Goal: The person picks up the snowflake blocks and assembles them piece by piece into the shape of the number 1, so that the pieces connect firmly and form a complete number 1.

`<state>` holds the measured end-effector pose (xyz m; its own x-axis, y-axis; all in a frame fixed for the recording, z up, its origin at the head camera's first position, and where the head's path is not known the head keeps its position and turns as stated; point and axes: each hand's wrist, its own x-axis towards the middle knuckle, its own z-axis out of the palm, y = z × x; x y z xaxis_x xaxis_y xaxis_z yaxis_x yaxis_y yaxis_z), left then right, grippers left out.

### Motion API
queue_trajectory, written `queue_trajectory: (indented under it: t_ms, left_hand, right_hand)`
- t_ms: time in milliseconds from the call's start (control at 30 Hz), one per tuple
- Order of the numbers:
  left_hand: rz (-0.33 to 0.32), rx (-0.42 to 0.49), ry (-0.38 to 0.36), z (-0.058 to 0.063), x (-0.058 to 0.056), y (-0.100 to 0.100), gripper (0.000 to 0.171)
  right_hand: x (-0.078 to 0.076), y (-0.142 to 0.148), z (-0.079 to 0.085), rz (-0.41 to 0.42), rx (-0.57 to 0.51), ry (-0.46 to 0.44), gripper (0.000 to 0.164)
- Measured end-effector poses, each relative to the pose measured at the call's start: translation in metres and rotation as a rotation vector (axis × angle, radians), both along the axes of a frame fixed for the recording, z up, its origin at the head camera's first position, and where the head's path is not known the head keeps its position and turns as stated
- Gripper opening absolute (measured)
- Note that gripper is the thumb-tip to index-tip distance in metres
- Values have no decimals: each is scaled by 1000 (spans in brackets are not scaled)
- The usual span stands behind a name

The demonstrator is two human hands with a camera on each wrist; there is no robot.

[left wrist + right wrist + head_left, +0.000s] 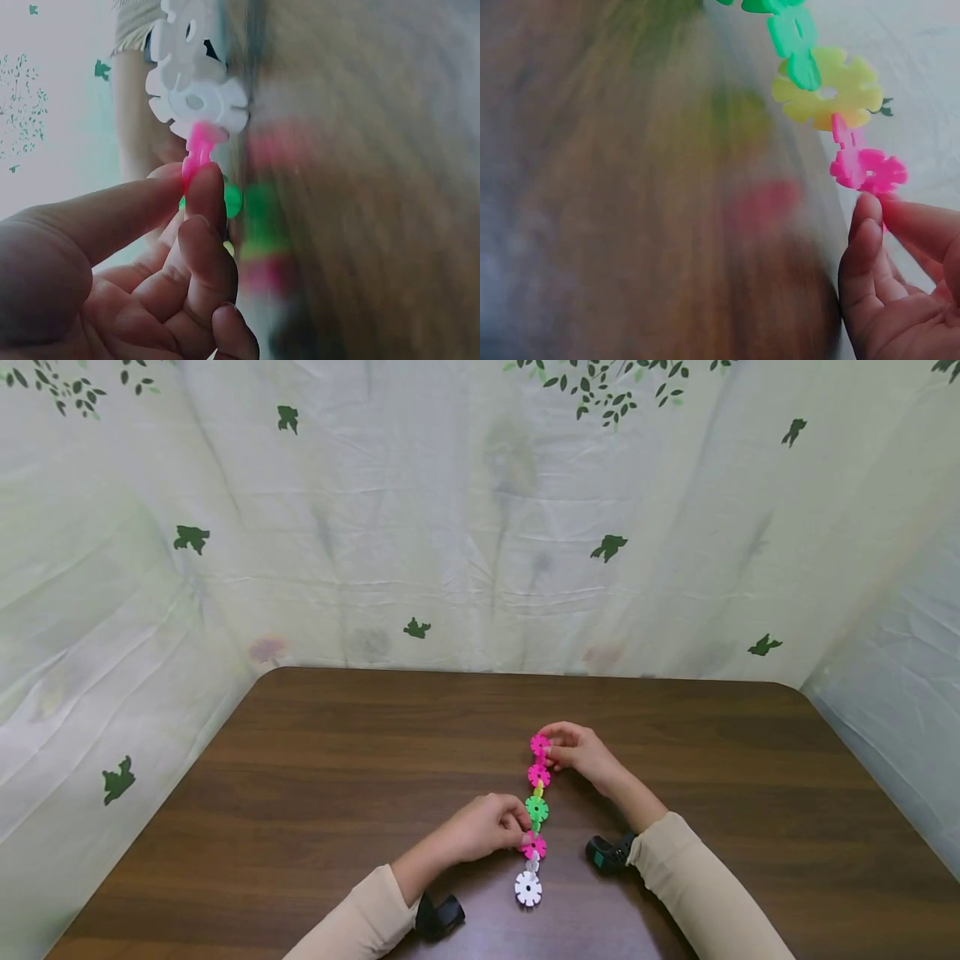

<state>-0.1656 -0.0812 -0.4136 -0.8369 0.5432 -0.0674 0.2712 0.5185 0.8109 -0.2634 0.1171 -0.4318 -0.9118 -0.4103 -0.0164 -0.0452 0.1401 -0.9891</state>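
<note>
A chain of slotted plastic snowflake discs runs front to back between my hands, its pieces interlocked edge to edge. At the near end hangs a white disc (528,889). Beyond it come a pink disc (535,846), a green disc (537,808), a yellow disc (829,88) and more pink discs (538,775). My left hand (491,827) pinches the pink disc beside the white ones between thumb and forefinger. At the far end, my right hand (581,752) pinches the last pink disc (883,171) with thumb and fingertips. The chain's blurred reflection shows on the tabletop in both wrist views.
The brown wooden table (337,735) has rounded far corners. A pale curtain (450,527) with green bird and leaf prints hangs behind it and along the sides. Black wrist cameras (440,917) sit beneath both wrists, close over the table.
</note>
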Motion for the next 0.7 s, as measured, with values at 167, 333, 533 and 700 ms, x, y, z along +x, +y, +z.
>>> queue_trajectory:
  t_ms: [167,333,533,700]
  left_hand:
    - [12,1,6,2,4,5,12]
    - [19,-6,2,4,6,8,13]
    - [24,-13,1,4,9,10,12]
    - [27,-14,43,6,7,4,13]
  right_hand:
    - [-1,0,1,-31,97,6,24]
    - [-2,0,1,-30,142,17,22]
    - [-3,0,3,-25,168,13,23]
    - [0,5,7,-54,208,44,25]
